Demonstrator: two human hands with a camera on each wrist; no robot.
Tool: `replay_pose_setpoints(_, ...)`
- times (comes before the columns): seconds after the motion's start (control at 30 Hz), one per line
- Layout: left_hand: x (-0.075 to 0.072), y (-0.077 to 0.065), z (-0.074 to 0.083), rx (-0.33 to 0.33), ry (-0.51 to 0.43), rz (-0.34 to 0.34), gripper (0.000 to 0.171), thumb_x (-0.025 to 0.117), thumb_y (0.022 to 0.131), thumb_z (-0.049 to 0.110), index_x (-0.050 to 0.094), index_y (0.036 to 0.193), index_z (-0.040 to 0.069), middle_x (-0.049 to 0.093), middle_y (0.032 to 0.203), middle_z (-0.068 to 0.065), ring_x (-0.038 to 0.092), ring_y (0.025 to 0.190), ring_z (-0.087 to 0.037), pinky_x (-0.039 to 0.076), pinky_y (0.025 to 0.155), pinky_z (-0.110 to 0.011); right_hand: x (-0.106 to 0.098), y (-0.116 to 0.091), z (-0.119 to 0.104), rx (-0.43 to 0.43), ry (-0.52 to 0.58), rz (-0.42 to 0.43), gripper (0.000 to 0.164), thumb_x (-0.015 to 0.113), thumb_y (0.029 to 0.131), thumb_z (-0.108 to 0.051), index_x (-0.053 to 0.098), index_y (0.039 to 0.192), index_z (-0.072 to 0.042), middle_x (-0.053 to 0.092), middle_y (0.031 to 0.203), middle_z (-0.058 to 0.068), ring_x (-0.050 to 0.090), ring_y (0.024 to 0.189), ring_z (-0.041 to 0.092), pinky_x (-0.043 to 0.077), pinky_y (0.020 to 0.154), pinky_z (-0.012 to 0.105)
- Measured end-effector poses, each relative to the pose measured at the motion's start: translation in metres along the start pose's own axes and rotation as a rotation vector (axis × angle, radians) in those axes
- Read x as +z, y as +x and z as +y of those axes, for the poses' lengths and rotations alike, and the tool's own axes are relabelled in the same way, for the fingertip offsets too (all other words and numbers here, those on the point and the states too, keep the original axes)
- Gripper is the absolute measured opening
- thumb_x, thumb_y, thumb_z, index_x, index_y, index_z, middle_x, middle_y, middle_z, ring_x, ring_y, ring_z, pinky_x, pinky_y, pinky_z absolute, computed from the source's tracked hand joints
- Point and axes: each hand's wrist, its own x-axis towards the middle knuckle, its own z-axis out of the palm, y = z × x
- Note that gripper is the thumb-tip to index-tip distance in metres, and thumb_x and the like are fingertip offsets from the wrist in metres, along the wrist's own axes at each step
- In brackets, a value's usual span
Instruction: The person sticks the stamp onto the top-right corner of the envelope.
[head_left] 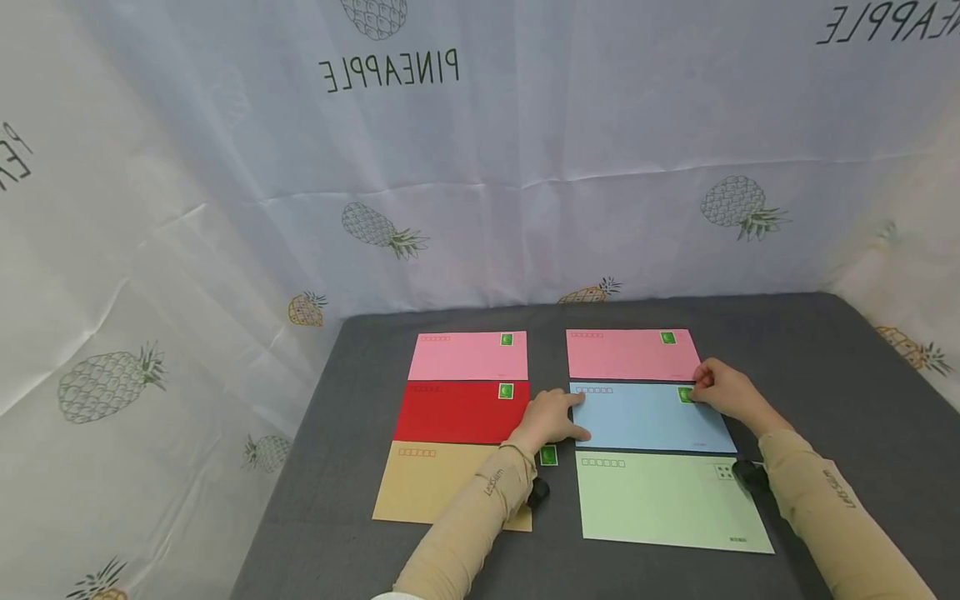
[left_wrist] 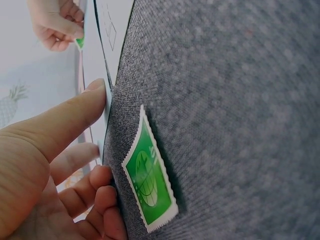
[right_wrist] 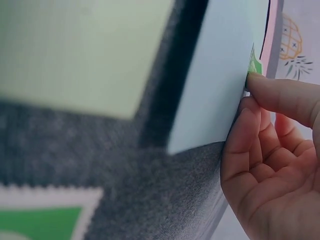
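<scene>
A light blue envelope (head_left: 648, 423) lies in the middle of the right-hand column. My left hand (head_left: 553, 417) rests at its left edge, thumb and forefinger spread apart on the paper. In the left wrist view the thumb (left_wrist: 75, 117) is straight, with the other fingers loosely bent. At the envelope's upper right corner, my right hand (head_left: 731, 395) pinches a green stamp (head_left: 685, 395) between thumb and fingers. The right wrist view shows that stamp (right_wrist: 254, 64) tilted up at the thumb tip. A loose green stamp (left_wrist: 149, 175) lies on the grey cloth beside my left hand.
Pink (head_left: 468, 358), red (head_left: 453, 412) and tan (head_left: 431, 483) envelopes form the left column. Another pink envelope (head_left: 630, 357) and a pale green one (head_left: 667, 500) lie above and below the blue one. Another stamp (right_wrist: 40, 220) lies near the right wrist. A pineapple-print curtain (head_left: 525, 233) hangs behind.
</scene>
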Motion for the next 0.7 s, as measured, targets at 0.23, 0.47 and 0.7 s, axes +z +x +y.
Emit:
replay_pose_setpoints(0.23, -0.0018, -0.0008, 0.001, 0.001, -0.004, -0.001, 0.065, 0.076, 0.075, 0.036, 0.051, 0.135, 0.025, 0.057, 0.126, -0.006, 0.054, 0.107, -0.02, 0.048, 0.081, -0.029, -0.0005, -0.0006, 0.002, 0.003, -0.027, -0.012, 0.024, 0.062, 0.084, -0.013, 0.052, 0.096, 0.005, 0.052, 0.081, 0.014, 0.048, 0.075, 0.023, 0.038, 0.06, 0.029)
replay_pose_setpoints(0.47, -0.0018, -0.0014, 0.0007, 0.002, -0.009, -0.004, 0.065, 0.076, 0.075, 0.035, 0.051, 0.135, 0.025, 0.057, 0.125, -0.006, 0.054, 0.107, -0.02, 0.048, 0.081, -0.03, 0.0003, -0.0013, 0.0008, 0.009, -0.063, -0.042, 0.019, 0.06, 0.087, -0.014, 0.062, 0.093, 0.004, 0.06, 0.083, 0.014, 0.051, 0.076, 0.023, 0.042, 0.063, 0.029)
replay_pose_setpoints(0.7, -0.0003, -0.0004, -0.0003, 0.003, -0.007, -0.008, 0.065, 0.075, 0.076, 0.036, 0.051, 0.135, 0.025, 0.057, 0.126, -0.006, 0.053, 0.108, -0.02, 0.048, 0.082, -0.03, -0.0027, -0.0032, -0.0048, -0.014, -0.09, -0.064, 0.019, 0.059, 0.088, -0.013, 0.063, 0.094, 0.005, 0.062, 0.084, 0.015, 0.052, 0.075, 0.022, 0.044, 0.065, 0.031)
